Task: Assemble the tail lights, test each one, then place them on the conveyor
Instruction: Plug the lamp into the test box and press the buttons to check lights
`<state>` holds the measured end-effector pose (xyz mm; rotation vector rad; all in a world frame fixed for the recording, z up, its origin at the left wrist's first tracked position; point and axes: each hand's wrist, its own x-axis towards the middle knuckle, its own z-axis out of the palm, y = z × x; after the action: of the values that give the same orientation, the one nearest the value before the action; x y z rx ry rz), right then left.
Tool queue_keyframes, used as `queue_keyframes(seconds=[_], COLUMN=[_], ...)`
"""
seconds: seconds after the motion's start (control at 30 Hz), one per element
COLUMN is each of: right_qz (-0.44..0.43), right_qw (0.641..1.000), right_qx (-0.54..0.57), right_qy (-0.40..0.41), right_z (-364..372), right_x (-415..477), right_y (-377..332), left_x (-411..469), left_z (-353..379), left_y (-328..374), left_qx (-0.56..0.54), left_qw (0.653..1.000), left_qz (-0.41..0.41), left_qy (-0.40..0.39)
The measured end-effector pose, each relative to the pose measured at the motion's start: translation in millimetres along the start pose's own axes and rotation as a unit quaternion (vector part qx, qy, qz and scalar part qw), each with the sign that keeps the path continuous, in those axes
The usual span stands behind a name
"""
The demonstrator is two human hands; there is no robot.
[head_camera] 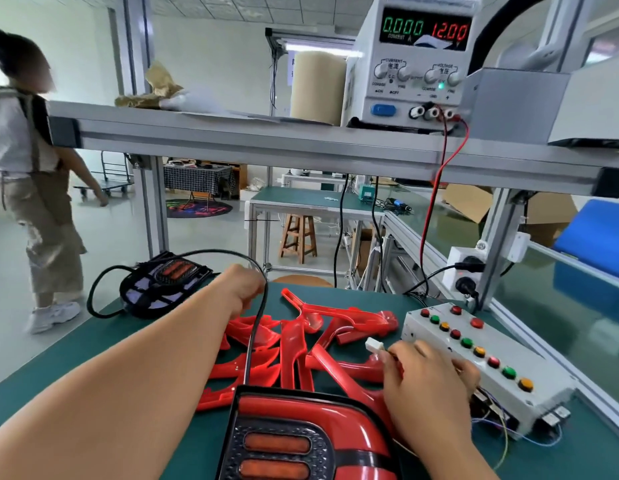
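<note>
- Nearest the camera lay an assembled tail light (pixel 301 441), flat on the green tabletop (pixel 76 358), lens up and unlit.
- Its black cable (pixel 256 327) rose from the housing to the left hand (pixel 244 289). That grip looked closed round the cable, though the hand was blurred.
- The right hand (pixel 429 379) had its grip pinched on a white connector (pixel 374 344), beside the test box (pixel 491 358) with its row of coloured buttons.
- Judging by this, the step in hand was testing, with the plug not yet mated.
- To do it well, the person should bring the cable's free end to the white connector, line up the keying and push straight home. The slack should stay clear of the loose red lens pieces (pixel 301 341) heaped between the hands.
- The power supply (pixel 415 64) on the shelf read twelve volts and zero current, so a rise in current would confirm the lamp.
- A second tail light (pixel 166 282) sat at the far left edge of the tabletop.
- A blue crate (pixel 599 244) stood to the right, over what I took for the conveyor belt (pixel 529 299). I could not see what it contained.
</note>
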<state>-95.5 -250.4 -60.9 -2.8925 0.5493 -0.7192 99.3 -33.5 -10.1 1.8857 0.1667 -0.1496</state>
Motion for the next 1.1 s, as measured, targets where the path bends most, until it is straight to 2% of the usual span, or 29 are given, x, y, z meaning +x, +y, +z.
queue_keyframes(seconds=[0.07, 0.13, 0.2, 0.27, 0.4, 0.5, 0.67, 0.8, 0.87, 1.0, 1.1], right_qz=[0.0, -0.001, 0.002, 0.003, 0.01, 0.001, -0.041, -0.113, -0.167, -0.242, -0.256], right_qw=[1.0, 1.0, 1.0, 0.999, 0.998, 0.992, 0.972, 0.956, 0.947, 0.935, 0.942], right_qx=[0.002, 0.008, 0.009, 0.01, 0.034, 0.077, 0.153, 0.205, 0.229, 0.247, 0.216], right_qy=[0.004, 0.011, 0.022, 0.035, 0.061, 0.103, 0.171, 0.178, 0.15, 0.075, -0.008], right_z=[-1, -2, -2, -2, -2, 0, -4, -10, -12, -13, -13], right_x=[-1, -2, -3, -5, -4, -4, -6, -8, -11, -13, -13], right_y=[0, -1, 0, 2, 4, 3, 1, 2, 1, -1, -1], left_x=[-8, -15, -22, -29, -59, -92, -134, -149, -157, -169, -177], left_z=[-2, -5, -7, -9, -18, -25, -36, -50, -61, -97, -130], left_y=[9, 17, 24, 29, 39, 42, 24, -1, -12, -43, -67], left_qx=[-0.184, -0.284, -0.335, -0.369, -0.253, -0.148, -0.013, 0.001, -0.021, -0.04, -0.001], left_qw=[0.977, 0.943, 0.927, 0.919, 0.967, 0.981, 0.963, 0.942, 0.934, 0.921, 0.929], left_qz=[-0.07, -0.106, -0.114, -0.104, 0.011, 0.108, 0.258, 0.33, 0.344, 0.339, 0.319], left_qy=[-0.083, -0.135, -0.128, -0.088, -0.028, -0.06, -0.071, -0.066, -0.089, -0.188, -0.19])
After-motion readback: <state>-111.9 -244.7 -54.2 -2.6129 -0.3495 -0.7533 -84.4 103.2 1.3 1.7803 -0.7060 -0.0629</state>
